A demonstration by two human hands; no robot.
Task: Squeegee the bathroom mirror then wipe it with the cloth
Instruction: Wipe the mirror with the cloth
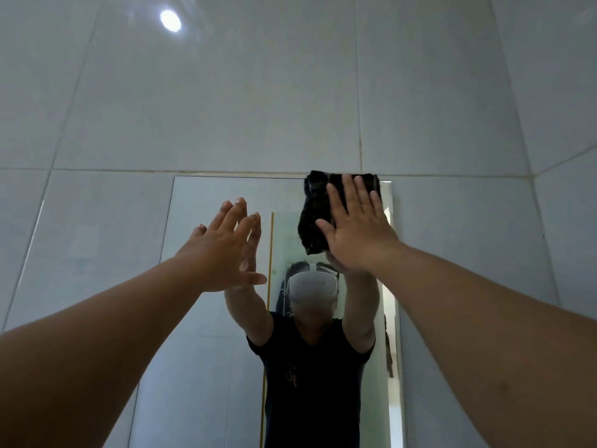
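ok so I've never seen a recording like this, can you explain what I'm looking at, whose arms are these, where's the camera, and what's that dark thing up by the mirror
There is no machine here, just a person cleaning. The single picture comes from a camera worn on their head, tilted up at a tiled bathroom wall, so both arms reach away from you. The glass panel is the mirror; it reflects the person and the headset they wear. The dark thing is the cloth, pressed flat against the mirror's top right corner by the right hand, fingers straight. The left hand is open, raised in front of the glass and holding nothing; whether it touches the mirror is unclear. No squeegee is in view.
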